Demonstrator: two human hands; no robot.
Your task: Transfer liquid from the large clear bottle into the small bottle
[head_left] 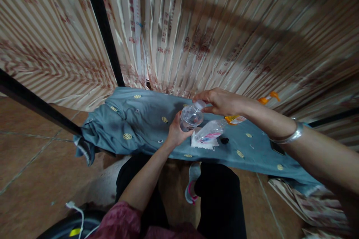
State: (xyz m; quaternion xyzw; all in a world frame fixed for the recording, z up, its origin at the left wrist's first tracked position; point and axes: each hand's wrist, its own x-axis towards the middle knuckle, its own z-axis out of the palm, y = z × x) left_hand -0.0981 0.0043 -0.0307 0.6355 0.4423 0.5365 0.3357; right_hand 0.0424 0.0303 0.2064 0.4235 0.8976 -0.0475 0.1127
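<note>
A clear plastic bottle [191, 118] is held above the cloth-covered surface. My left hand [176, 133] is closed around its side. At its top, my right hand [217, 101] has its fingers closed on the whitish cap [199, 104]; whether the cap is loose from the neck I cannot tell. Just right of it stands or leans a second clear bottle [213, 130] with a pink label, over a white napkin [203, 145]. Partly hidden behind my right forearm is a pump bottle [235, 120] with an orange pump head [269, 98].
A blue-grey cloth [146, 119] with yellow pineapple prints covers the narrow surface. A small black object [224, 140] lies near the napkin, and a dark flat object [277, 147] farther right. A striped curtain [179, 33] hangs behind; black poles [103, 26] stand left.
</note>
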